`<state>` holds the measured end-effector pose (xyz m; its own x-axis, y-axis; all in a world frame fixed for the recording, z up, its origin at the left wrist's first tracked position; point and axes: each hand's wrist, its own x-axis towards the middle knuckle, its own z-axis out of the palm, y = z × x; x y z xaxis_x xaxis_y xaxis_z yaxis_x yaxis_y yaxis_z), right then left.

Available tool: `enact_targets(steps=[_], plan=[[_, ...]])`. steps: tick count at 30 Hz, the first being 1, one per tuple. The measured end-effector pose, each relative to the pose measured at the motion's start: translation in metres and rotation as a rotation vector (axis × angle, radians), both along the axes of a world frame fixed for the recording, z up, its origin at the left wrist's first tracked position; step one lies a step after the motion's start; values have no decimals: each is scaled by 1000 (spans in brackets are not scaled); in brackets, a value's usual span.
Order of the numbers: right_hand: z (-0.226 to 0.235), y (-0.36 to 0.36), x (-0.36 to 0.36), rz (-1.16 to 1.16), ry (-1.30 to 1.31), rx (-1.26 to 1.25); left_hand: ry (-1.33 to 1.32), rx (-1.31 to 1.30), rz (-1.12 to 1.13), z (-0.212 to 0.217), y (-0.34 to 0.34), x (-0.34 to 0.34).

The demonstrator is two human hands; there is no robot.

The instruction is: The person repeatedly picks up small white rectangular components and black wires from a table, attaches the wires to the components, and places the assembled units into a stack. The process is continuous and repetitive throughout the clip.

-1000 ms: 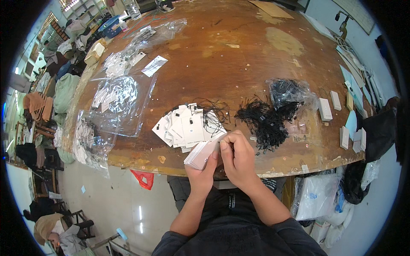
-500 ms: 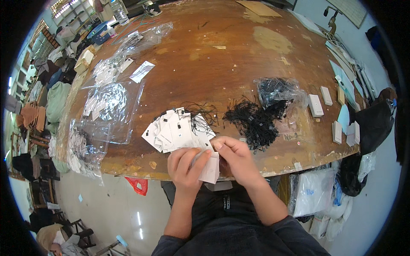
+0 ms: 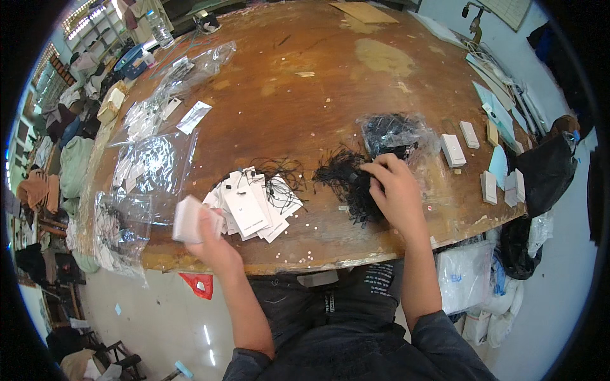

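here, line by line:
hands: two, both the person's own, coming up from the lower edge over the near rim of the bench.
left hand: fingers curled closed around a small stack of white tags, held just off the bench edge, beside the spread pile.
right hand: fingers bent down and pinching into the heap of black strings; only partly open, fingertips touching the strings.
white tags on the bench: one fanned pile of tags, too overlapped to count, lying near the front edge between the two hands; thin black strings trail off its upper side.
black strings: one loose heap on the wood, plus more inside a clear bag just behind the right hand.
clear plastic bags at left: about four; the nearest bag hangs over the bench edge, the middle bag shows small white pieces inside, the far bags look crumpled and their contents are hard to tell.
small white boxes: about five or six along the right side, well apart from the tags.
light blue sheets: two or three near the right rim.
cardboard piece: one, at the far edge.
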<state>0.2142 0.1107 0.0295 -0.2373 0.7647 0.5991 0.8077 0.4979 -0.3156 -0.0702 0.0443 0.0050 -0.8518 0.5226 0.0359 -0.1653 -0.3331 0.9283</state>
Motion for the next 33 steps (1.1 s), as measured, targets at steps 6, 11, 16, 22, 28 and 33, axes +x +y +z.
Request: enact_targets(steps=[6,11,16,22,28,33], plan=[[-4,3,2,15,93,9,-124,89,-215,0,-16,1],[7,-1,8,10,258,-71,-223,168,-412,-14,-29,21],[24,-19,16,-43,605,-293,-183,66,-565,-21,-33,27],[23,-43,-9,167,990,-511,59,-131,-641,-13,-39,39],[-10,-59,-61,543,1130,-809,171,-78,-1120,3,-45,58],[-5,-57,-68,589,1394,-1008,127,-184,-1312,1,-48,60]])
